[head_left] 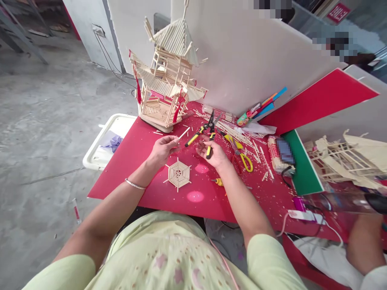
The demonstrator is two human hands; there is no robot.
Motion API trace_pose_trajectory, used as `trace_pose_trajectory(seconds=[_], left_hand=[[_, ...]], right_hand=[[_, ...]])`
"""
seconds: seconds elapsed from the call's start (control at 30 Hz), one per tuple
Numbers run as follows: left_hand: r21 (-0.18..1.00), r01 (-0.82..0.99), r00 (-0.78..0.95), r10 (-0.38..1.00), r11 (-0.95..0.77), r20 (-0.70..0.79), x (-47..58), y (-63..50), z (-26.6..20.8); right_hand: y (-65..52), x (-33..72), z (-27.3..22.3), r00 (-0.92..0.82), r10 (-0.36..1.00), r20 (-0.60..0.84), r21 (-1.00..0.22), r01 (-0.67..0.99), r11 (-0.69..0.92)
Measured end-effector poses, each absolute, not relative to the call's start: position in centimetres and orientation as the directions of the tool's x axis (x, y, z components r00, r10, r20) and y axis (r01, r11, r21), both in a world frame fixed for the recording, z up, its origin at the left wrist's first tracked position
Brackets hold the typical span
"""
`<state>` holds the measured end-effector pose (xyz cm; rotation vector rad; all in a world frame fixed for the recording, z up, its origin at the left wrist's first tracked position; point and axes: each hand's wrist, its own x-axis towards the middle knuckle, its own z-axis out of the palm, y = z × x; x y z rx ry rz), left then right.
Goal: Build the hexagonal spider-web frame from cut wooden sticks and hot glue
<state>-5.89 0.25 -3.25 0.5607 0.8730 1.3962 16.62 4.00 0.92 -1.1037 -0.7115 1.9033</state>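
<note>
My left hand [164, 150] is closed, pinching a short thin wooden stick [184, 132] that points up and to the right. In my right hand [214, 153] are black-and-yellow cutting pliers [211, 125], with handles spread and jaws pointing away from me. The stick's free end is near the pliers' left handle, apart from the jaws. Below and between my hands, a flat hexagonal web of sticks [178, 174] lies on the red tabletop [145, 161]. Behind my left hand stands a stick-built pagoda [173, 86] with red tassels.
Loose sticks [238, 131] and scraps litter the table's right side, around yellow-handled scissors [246, 162]. A yellow-tipped tool [218, 182] lies by my right forearm. Markers in a can [243, 119] lean at the back. A white tray [90, 155] is left; another person's arm [364, 237] is right.
</note>
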Motion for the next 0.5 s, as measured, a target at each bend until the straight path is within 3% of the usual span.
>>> trace_pose_trajectory(seconds=[0.13, 0.33, 0.5], left_hand=[[0.757, -0.639, 0.045, 0.989, 0.136, -0.14, -5.1, -0.2, -2.6], [0.715, -0.67, 0.172, 0.979, 0.197, -0.109, -3.8, -1.8, -1.2], [0.75, -0.636, 0.215, 0.975, 0.181, -0.054, -3.4, -2.8, -1.0]], right_hand=[[1.7, 16.8, 2.0, -0.288, 0.928, -0.235, -0.801, -0.484, -0.353], [-1.5, 14.3, 1.4, -0.094, 0.984, -0.149, -0.801, -0.572, -0.176], [-2.9, 13.6, 1.5, -0.154, 0.984, -0.09, -0.852, -0.499, -0.156]])
